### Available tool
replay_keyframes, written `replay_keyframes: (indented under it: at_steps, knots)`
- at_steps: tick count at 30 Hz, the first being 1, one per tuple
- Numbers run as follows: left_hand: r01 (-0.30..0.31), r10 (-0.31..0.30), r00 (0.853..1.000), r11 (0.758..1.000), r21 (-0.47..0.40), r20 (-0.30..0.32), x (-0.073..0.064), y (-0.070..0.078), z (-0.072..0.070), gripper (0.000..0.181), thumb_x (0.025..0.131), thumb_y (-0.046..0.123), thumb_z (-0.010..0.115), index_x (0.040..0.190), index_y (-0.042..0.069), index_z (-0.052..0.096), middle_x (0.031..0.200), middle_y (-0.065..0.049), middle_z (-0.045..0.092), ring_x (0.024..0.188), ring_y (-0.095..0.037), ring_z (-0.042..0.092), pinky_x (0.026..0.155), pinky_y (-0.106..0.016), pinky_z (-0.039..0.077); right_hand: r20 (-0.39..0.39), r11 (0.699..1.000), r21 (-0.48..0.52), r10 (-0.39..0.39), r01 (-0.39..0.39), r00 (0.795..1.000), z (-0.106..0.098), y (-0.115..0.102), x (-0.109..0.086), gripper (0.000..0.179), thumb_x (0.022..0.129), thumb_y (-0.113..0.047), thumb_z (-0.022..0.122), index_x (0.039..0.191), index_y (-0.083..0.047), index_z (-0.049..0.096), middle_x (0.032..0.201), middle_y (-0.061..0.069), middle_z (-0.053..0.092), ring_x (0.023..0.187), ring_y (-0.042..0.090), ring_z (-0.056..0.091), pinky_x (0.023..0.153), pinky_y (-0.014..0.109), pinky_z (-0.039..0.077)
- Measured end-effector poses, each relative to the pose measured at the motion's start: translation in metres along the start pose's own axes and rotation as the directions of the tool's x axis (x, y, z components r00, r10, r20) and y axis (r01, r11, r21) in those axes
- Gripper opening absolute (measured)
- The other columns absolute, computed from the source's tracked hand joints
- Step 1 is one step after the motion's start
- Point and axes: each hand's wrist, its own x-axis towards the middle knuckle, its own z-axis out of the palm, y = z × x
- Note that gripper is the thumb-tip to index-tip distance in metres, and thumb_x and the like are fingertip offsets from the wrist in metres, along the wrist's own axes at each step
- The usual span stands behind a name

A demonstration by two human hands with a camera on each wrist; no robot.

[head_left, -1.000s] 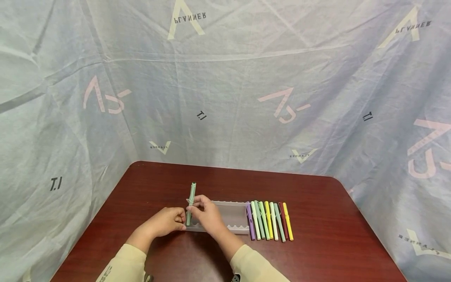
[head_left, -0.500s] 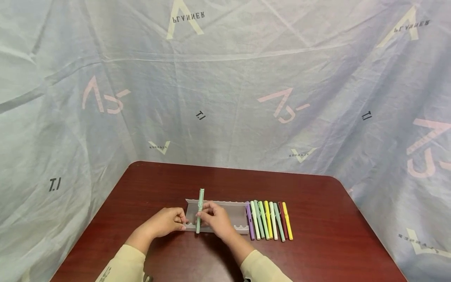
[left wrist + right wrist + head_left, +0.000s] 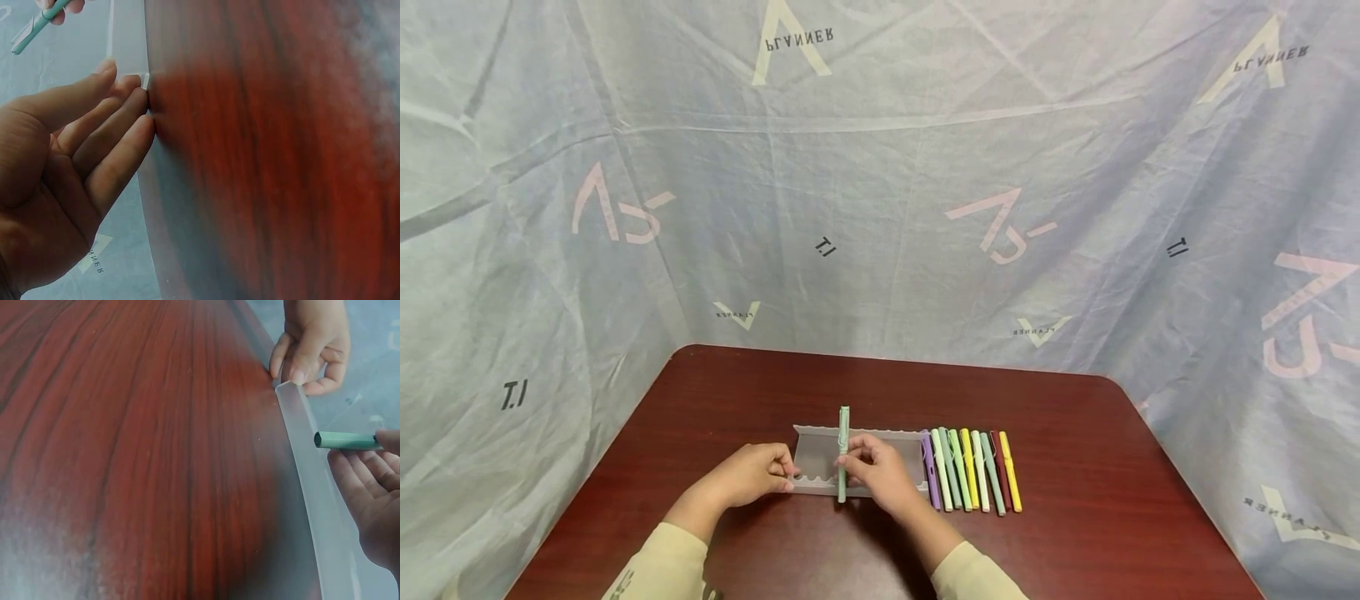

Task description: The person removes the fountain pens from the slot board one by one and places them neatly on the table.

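A pale green pen with a clip stands nearly upright over the front wall of a translucent tray that has notched long sides. My right hand pinches this pen between thumb and fingers; in the right wrist view the pen's end sticks out past the fingertips, over the tray wall. At the tray's left end, my left hand holds the near corner, thumb on one side and fingers on the other. The left wrist view shows that hand's palm and, at the upper left, the pen's clip end.
Several pens lie side by side right of the tray, from a purple pen at its right end to a dark red pen and a yellow pen. The dark red wooden table is backed by a printed grey cloth.
My right hand has carried the green pen rightward along the tray and slightly nearer to me, and the pen has become more upright. The left hand keeps its place at the tray corner.
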Motion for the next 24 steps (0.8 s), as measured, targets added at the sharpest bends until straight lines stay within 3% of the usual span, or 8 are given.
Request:
replay_keyframes:
  at_steps: [2, 7, 16, 24]
  knots:
    - [0.0, 0.0, 1.0, 1.0, 0.006, -0.001, 0.0, 0.0, 0.0, 0.016, 0.084, 0.014, 0.077, 0.087, 0.015, 0.061, 0.102, 0.0, 0.075, 0.086, -0.008, 0.067, 0.071, -0.025, 0.048, 0.007, 1.0, 0.006, -0.004, 0.004, 1.0, -0.002, -0.009, -0.005, 0.023, 0.093, 0.0, 0.062, 0.112, 0.012, 0.057, 0.102, 0.038, 0.063, 0.093, 0.051, 0.065, 0.077, 0.048, 0.057]
    - [-0.001, 0.001, 1.0, 1.0, 0.02, -0.006, 0.0, 0.0, 0.0, 0.016, 0.084, 0.015, 0.077, 0.086, 0.016, 0.061, 0.101, 0.002, 0.075, 0.084, -0.008, 0.065, 0.071, -0.026, 0.047, 0.007, 0.999, 0.013, -0.032, 0.032, 0.999, -0.007, -0.015, -0.012, 0.021, 0.094, 0.0, 0.062, 0.11, 0.012, 0.056, 0.099, 0.038, 0.063, 0.089, 0.049, 0.066, 0.074, 0.043, 0.058]
    - [0.006, -0.005, 1.0, 1.0, 0.02, -0.013, -0.002, 0.005, -0.001, 0.016, 0.084, 0.017, 0.077, 0.086, 0.016, 0.062, 0.101, 0.002, 0.075, 0.087, -0.01, 0.066, 0.072, -0.028, 0.047, -0.007, 1.0, -0.017, 0.015, -0.016, 1.0, -0.026, 0.01, -0.01, 0.028, 0.095, -0.006, 0.062, 0.115, 0.011, 0.055, 0.102, 0.034, 0.065, 0.092, 0.043, 0.068, 0.076, 0.041, 0.058]
    - [0.014, -0.014, 1.0, 1.0, 0.022, -0.01, -0.002, 0.004, 0.0, 0.016, 0.084, 0.017, 0.077, 0.086, 0.017, 0.062, 0.102, 0.002, 0.075, 0.089, -0.01, 0.067, 0.073, -0.027, 0.047, -0.036, 0.999, -0.04, 0.019, -0.02, 0.999, -0.041, 0.009, -0.017, 0.029, 0.095, -0.011, 0.064, 0.115, 0.009, 0.056, 0.102, 0.031, 0.067, 0.09, 0.034, 0.07, 0.078, 0.045, 0.057]
